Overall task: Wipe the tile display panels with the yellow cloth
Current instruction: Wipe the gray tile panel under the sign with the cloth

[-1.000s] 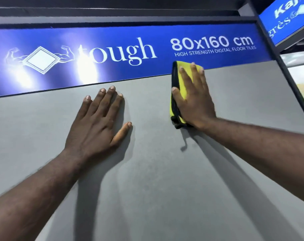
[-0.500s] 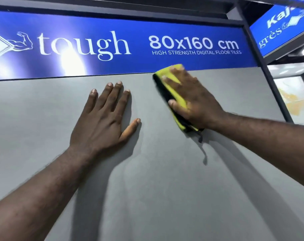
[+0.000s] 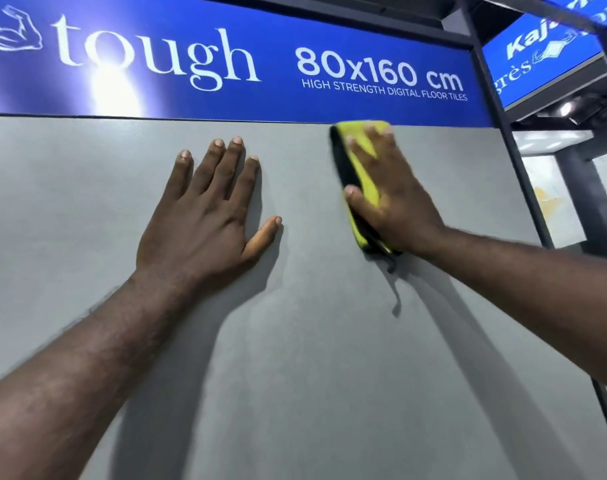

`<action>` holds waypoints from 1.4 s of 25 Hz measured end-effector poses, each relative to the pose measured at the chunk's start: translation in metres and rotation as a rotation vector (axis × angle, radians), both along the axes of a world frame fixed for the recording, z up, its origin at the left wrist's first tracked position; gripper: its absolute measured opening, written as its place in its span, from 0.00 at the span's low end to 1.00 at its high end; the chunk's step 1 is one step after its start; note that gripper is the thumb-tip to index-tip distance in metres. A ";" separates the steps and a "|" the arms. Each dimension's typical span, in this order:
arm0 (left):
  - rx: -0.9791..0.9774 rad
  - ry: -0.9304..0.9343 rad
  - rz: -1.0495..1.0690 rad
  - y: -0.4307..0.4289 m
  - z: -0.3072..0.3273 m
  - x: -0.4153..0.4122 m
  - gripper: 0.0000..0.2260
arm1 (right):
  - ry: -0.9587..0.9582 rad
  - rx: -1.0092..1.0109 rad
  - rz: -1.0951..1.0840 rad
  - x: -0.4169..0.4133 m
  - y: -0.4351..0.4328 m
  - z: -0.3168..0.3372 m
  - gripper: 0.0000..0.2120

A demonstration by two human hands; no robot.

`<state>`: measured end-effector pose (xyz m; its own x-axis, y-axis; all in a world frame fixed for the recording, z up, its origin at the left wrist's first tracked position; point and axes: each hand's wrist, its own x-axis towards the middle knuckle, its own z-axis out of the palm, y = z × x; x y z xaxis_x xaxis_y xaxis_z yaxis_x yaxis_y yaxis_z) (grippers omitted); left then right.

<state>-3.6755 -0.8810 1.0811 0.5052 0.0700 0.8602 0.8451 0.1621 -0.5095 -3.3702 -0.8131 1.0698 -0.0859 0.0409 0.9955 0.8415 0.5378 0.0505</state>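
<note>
A large grey tile panel [image 3: 295, 341] fills most of the view. My right hand [image 3: 395, 199] presses a folded yellow cloth [image 3: 361, 157] with a black edge flat against the panel's upper right, just under the blue sign. Its fingers lie straight over the cloth and look blurred. My left hand [image 3: 208, 216] rests flat on the panel to the left of the cloth, fingers spread, holding nothing.
A blue header sign [image 3: 226, 64] reading "tough 80x160 cm" runs along the panel's top. A dark metal frame post [image 3: 510, 161] borders the panel's right side. Beyond it hang another blue sign [image 3: 537, 50] and a pale tile display [image 3: 555, 209].
My right hand has slid the cloth along the panel's top edge, tilting left then straightening. The left hand stays flat in place. The camera has shifted a little.
</note>
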 end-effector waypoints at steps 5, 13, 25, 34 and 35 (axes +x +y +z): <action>-0.005 0.025 0.017 -0.003 -0.002 -0.001 0.40 | 0.376 -0.152 0.047 0.034 0.012 0.006 0.35; -0.019 -0.003 -0.036 0.011 0.003 0.041 0.40 | 0.292 -0.139 0.045 0.090 0.030 0.011 0.36; -0.140 0.004 -0.025 0.062 0.027 0.195 0.43 | -0.048 -0.069 -0.048 0.215 0.075 0.018 0.37; -0.066 -0.010 -0.034 0.087 0.002 0.230 0.43 | 0.238 0.078 0.046 0.273 0.102 0.028 0.33; -0.064 -0.011 -0.036 0.087 0.003 0.231 0.43 | 0.387 0.018 0.056 0.272 0.104 0.038 0.34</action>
